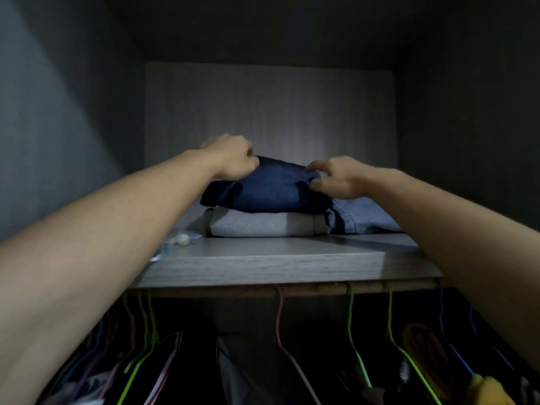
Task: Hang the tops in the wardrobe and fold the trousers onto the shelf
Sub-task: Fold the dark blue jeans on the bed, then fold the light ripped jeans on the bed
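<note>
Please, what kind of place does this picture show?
Most likely the inside of a home wardrobe: folded trousers lie stacked on a wooden shelf, and under it coloured hangers hang from a rail.

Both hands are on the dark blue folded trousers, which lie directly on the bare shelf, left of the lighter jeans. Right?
Not quite. In the head view the left hand and right hand are on the dark blue trousers, left of the lighter jeans, but they lie on a grey folded garment, not directly on the shelf.
</note>
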Demonstrator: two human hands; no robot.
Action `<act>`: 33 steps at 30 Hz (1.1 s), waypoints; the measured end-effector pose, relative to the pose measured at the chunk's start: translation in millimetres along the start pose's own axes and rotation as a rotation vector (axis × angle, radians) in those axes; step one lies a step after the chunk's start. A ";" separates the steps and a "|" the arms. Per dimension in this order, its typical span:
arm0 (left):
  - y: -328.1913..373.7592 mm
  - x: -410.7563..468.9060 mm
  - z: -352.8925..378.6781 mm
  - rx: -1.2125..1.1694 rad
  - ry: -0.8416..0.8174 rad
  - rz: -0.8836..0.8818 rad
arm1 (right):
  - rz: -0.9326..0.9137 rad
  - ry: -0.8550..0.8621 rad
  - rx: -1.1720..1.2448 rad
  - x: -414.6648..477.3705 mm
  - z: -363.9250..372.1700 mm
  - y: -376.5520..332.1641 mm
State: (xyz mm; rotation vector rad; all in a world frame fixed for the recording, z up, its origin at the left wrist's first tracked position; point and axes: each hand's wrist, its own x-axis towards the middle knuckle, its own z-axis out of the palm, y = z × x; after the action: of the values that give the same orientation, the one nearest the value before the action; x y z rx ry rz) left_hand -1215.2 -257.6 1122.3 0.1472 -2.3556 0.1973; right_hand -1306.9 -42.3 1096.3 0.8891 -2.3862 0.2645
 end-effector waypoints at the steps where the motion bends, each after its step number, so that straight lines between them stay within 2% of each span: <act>1: 5.4 -8.5 -1.9 0.044 0.094 -0.007 | 0.000 0.067 -0.042 -9.2 -2.5 3.3; 6: 38.8 -63.1 -3.5 -0.059 0.459 0.052 | -0.015 0.312 -0.092 -83.6 -4.4 23.8; 9: 65.0 -98.7 1.4 -0.062 0.572 0.044 | -0.008 0.414 -0.038 -126.2 0.6 38.2; 14: 110.9 -140.8 14.8 -0.024 0.518 -0.004 | 0.053 0.497 -0.001 -176.7 -0.2 60.7; 19: 135.0 -177.9 31.3 -0.026 0.302 -0.070 | 0.092 0.405 -0.135 -239.9 31.7 72.3; 24: 147.6 -238.0 50.1 0.054 0.243 -0.004 | 0.212 0.326 -0.247 -301.6 43.1 59.0; 29: 151.8 -306.0 51.8 -0.165 0.259 -0.002 | 0.240 0.320 -0.293 -371.4 55.8 22.3; 33: 165.4 -366.7 75.3 -0.287 0.256 0.045 | 0.345 0.312 -0.284 -444.0 82.8 -3.9</act>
State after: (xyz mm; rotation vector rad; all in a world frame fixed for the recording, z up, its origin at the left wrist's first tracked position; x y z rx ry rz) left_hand -1033.9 -91.7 795.0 -0.0674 -2.1058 -0.0961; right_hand -1068.6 162.9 772.1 0.2795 -2.1986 0.1740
